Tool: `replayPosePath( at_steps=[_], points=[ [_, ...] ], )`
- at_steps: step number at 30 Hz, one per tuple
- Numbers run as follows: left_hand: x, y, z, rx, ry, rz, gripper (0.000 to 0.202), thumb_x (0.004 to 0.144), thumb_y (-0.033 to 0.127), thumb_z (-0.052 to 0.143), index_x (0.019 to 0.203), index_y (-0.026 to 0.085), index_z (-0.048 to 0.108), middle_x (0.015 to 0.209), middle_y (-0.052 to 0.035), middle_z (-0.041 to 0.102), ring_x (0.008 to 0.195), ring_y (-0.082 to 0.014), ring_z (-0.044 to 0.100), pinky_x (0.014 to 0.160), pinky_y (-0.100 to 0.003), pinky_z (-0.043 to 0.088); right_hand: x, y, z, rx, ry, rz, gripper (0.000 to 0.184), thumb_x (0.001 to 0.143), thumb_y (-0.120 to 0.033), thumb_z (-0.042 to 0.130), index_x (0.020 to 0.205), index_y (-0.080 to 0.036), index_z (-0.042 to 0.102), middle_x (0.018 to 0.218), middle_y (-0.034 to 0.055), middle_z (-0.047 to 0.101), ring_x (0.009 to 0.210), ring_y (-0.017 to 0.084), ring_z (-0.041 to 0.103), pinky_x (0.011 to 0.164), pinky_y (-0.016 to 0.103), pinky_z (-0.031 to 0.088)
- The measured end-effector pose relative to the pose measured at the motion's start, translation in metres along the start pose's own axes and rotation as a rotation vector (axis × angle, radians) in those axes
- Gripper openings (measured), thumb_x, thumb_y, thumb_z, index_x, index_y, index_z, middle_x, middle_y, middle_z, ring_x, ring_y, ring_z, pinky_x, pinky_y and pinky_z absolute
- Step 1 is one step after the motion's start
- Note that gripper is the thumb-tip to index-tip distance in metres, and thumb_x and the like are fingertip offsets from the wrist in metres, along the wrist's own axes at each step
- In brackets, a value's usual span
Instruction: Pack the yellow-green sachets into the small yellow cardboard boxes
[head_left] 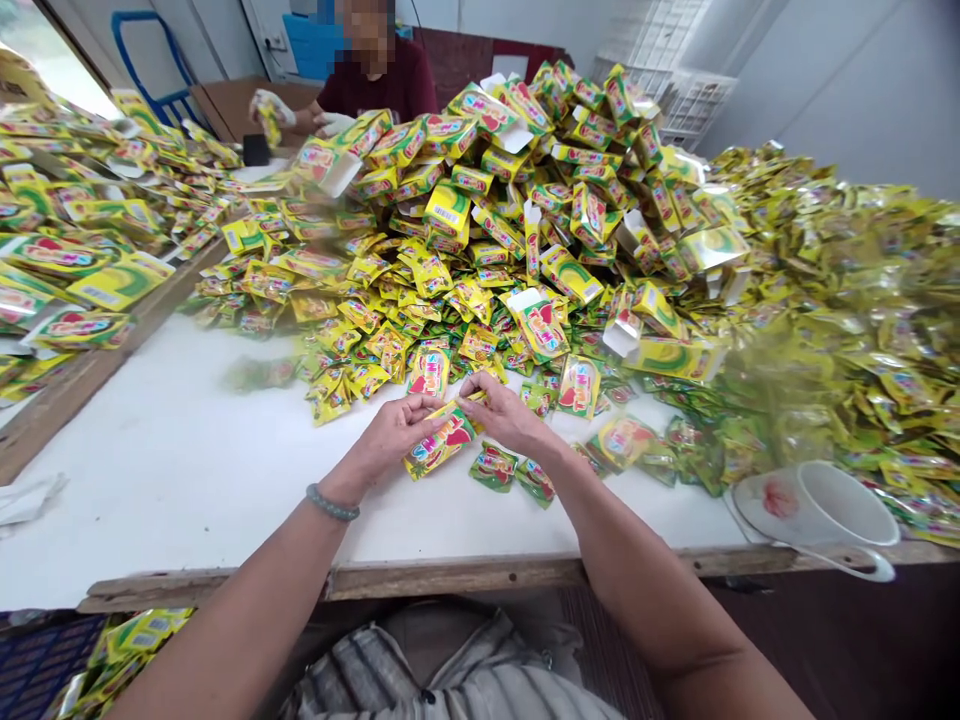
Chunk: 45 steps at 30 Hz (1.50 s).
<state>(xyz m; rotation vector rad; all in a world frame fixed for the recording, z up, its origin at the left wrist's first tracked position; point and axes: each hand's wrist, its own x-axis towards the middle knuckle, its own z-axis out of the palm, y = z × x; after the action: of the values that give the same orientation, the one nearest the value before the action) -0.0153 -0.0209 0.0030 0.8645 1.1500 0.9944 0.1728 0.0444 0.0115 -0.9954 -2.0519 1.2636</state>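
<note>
Hands meet on one small yellow box [442, 440], held just above the table [187, 470]. The left hand [390, 440] grips it from below and the side, and the right hand [506, 415] pinches its upper end. By the look of it, the step in hand is work on that end of the box, filling or closing; the opening itself is hidden by the fingers. Whatever follows calls for a steady hold from the left while the right works the small flap.

Two green packets [493, 466] lie just beside the right wrist. Beyond them a heap [487, 200] of boxes and packets covers the far and right parts of the table. Open room lies to the left, where the white top is bare. The wooden front edge runs close under both forearms. A white cup [825, 505] sits at that edge on the right, its handle overhanging, near the right elbow's path. Another person [375, 80] works at the far end.
</note>
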Motion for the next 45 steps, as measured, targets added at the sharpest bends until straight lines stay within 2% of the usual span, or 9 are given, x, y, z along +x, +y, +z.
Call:
replayPosePath(
  at_steps=[5,10,15,20,26,29,32,39,45],
  points=[
    [0.001,0.002,-0.001,-0.089,0.048,-0.020,0.061,0.056,0.040,0.092,0.105,0.014,0.067,0.086,-0.0047,0.077,0.074,-0.0182,0.071,0.072,-0.030,0.056,-0.010,-0.001,-0.034,-0.297,0.221,0.167,0.023,0.094,-0.041,0.053,0.098,-0.020,0.059,0.097,0.0048,0.064,0.084,0.018,0.057,0.074,0.030,0.043],
    [0.002,0.003,-0.003,-0.100,0.101,-0.011,0.067,0.051,0.039,0.094,0.106,0.013,0.067,0.092,-0.0074,0.078,0.079,-0.0213,0.072,0.077,-0.034,0.057,-0.020,0.009,-0.048,-0.800,-0.021,0.323,0.037,0.070,-0.033,0.085,0.099,-0.019,0.068,0.102,0.0112,0.067,0.099,0.029,0.059,0.080,0.035,0.042],
    [0.003,0.004,-0.006,-0.020,0.156,-0.007,0.074,0.047,0.045,0.093,0.108,0.013,0.067,0.087,-0.0074,0.077,0.079,-0.0242,0.073,0.078,-0.039,0.057,-0.017,0.017,-0.043,-0.811,0.013,0.251,0.021,0.085,-0.035,0.073,0.097,-0.019,0.070,0.097,0.0115,0.067,0.094,0.027,0.060,0.077,0.034,0.042],
    [0.001,0.004,-0.012,0.128,0.203,0.016,0.067,0.051,0.045,0.089,0.106,0.013,0.069,0.085,-0.0072,0.077,0.075,-0.0233,0.072,0.072,-0.034,0.055,-0.016,0.012,-0.039,-0.900,-0.011,0.314,0.029,0.070,-0.035,0.085,0.064,-0.018,0.062,0.087,0.0133,0.065,0.090,0.030,0.060,0.070,0.034,0.039],
    [-0.001,0.003,-0.016,0.432,0.110,-0.021,0.047,0.060,0.041,0.083,0.098,0.016,0.074,0.057,0.0025,0.066,0.051,-0.0170,0.060,0.047,-0.025,0.040,-0.018,0.004,-0.045,-0.663,-0.056,0.375,0.024,0.068,-0.024,0.081,0.073,-0.022,0.057,0.067,-0.0002,0.058,0.069,0.020,0.056,0.060,0.028,0.033],
    [-0.001,0.002,-0.016,0.441,0.080,-0.038,0.046,0.060,0.041,0.083,0.098,0.016,0.074,0.052,0.0042,0.061,0.047,-0.0140,0.055,0.044,-0.023,0.034,-0.018,0.003,-0.048,-0.410,0.071,0.279,0.027,0.069,-0.019,0.075,0.092,-0.022,0.061,0.081,-0.0009,0.062,0.074,0.017,0.056,0.063,0.027,0.038],
    [-0.001,0.004,-0.013,0.286,0.089,-0.068,0.054,0.058,0.045,0.085,0.101,0.015,0.070,0.063,-0.0007,0.070,0.055,-0.0175,0.063,0.050,-0.025,0.042,-0.016,0.002,-0.042,-0.011,0.134,0.147,0.033,0.072,-0.026,0.073,0.103,-0.021,0.062,0.091,0.0016,0.064,0.081,0.017,0.058,0.069,0.028,0.045],
    [-0.004,0.011,-0.011,0.061,0.097,-0.040,0.060,0.055,0.047,0.089,0.102,0.015,0.068,0.085,-0.0080,0.076,0.075,-0.0240,0.072,0.070,-0.035,0.055,-0.006,0.003,-0.020,0.451,0.174,0.098,0.032,0.063,-0.033,0.082,0.080,-0.020,0.059,0.077,-0.0024,0.058,0.070,0.012,0.054,0.067,0.027,0.045],
    [0.001,-0.002,-0.016,0.387,0.105,0.014,0.056,0.065,0.050,0.080,0.108,0.015,0.069,0.075,-0.0045,0.073,0.067,-0.0232,0.068,0.059,-0.031,0.049,-0.004,0.005,-0.008,0.569,0.254,0.147,0.037,0.063,-0.039,0.084,0.071,-0.021,0.053,0.068,-0.0041,0.055,0.061,0.011,0.050,0.061,0.026,0.043]
  ],
)
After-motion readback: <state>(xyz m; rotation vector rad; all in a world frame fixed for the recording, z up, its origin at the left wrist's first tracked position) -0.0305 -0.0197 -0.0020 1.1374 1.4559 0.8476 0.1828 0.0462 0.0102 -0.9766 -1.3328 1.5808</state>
